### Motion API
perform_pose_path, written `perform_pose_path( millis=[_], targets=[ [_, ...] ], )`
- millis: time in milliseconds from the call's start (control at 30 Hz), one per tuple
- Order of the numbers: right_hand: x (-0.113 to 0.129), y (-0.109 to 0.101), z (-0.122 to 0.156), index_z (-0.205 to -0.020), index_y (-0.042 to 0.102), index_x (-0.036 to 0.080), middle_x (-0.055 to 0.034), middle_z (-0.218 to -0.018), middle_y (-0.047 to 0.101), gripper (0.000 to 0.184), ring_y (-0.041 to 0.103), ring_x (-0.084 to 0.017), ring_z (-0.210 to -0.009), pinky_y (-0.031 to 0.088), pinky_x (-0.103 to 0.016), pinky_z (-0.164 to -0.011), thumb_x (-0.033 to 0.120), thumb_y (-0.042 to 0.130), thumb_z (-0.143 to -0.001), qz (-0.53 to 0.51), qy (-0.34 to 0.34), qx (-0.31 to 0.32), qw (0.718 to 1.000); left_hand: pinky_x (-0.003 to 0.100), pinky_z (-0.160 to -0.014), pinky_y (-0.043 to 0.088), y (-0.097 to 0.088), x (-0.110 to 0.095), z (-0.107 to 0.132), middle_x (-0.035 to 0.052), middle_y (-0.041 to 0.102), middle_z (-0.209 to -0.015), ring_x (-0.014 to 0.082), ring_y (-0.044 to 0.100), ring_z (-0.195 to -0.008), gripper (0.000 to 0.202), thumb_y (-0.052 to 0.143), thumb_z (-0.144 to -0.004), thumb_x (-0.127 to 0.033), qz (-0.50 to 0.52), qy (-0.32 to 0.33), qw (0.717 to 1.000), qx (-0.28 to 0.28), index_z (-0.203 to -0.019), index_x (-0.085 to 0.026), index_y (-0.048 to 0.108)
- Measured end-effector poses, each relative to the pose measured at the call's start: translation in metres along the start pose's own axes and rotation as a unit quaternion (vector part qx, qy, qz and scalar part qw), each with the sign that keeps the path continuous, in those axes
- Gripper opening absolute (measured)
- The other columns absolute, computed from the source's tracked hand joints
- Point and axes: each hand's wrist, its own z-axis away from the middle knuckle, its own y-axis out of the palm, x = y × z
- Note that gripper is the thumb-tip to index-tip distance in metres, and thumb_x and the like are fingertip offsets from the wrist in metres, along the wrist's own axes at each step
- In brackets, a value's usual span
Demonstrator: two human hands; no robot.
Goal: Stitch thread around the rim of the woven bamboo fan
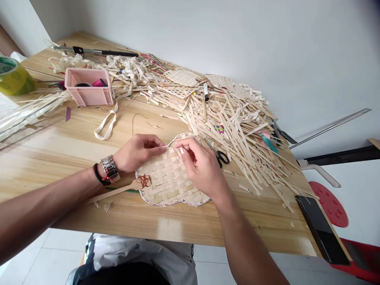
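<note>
A woven bamboo panel (pixel 168 180) with a lobed outline lies flat on the wooden table (pixel 89 146), its rim edged by a thin binding strip. My left hand (pixel 138 152) comes in from the left, its fingertips pinching the pale strip (pixel 168 145) at the panel's top edge. Just to the right, my right hand (pixel 198 166) grips the same edge between thumb and fingers and hides part of the weave. A flat wooden handle (pixel 114 192) sticks out from the panel's left side, where reddish-brown threads (pixel 144 181) are tangled.
Black-handled scissors (pixel 219 153) lie by the panel, beside a large heap of bamboo strips (pixel 234 126). A pink plastic crate (pixel 89 87), a tape roll (pixel 14 76), a marker (pixel 206 92) and a black phone (pixel 322 228) sit on the table.
</note>
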Motion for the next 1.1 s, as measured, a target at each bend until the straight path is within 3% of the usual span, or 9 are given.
perform_pose_path(
  millis=[200,433,1100],
  targets=[
    [0.000,0.005,0.006,-0.109,0.052,0.020,0.0031,-0.070,0.053,0.015,0.046,-0.011,-0.058,0.037,-0.026,-0.057,0.015,0.047,-0.095,-0.064,0.004,-0.025,0.998,0.020,-0.045,0.029,0.004,-0.003,0.004,-0.0011,0.052,-0.062,0.0078,0.040,-0.052,0.021,0.064,-0.085,-0.034,-0.011,0.038,0.999,-0.008,-0.080,-0.014,0.064],
    [0.007,0.009,0.007,-0.106,0.050,0.022,0.0039,-0.069,0.056,0.016,0.048,-0.010,-0.056,0.039,-0.026,-0.055,0.013,0.049,-0.093,-0.056,-0.010,-0.060,0.997,0.020,-0.042,0.029,0.009,-0.011,0.010,-0.0017,0.049,-0.061,0.0079,0.038,-0.052,0.017,0.064,-0.086,-0.031,-0.014,0.062,0.998,-0.021,-0.079,-0.015,0.063],
    [0.010,0.012,0.009,-0.102,0.051,0.020,0.0053,-0.067,0.058,0.015,0.045,-0.008,-0.052,0.039,-0.024,-0.053,0.010,0.052,-0.091,-0.031,-0.037,-0.083,0.995,0.021,-0.044,0.029,0.013,-0.017,0.016,-0.0026,0.051,-0.061,0.0076,0.038,-0.051,0.016,0.061,-0.088,-0.028,-0.043,0.067,0.997,-0.013,-0.079,-0.014,0.064]
  ],
)
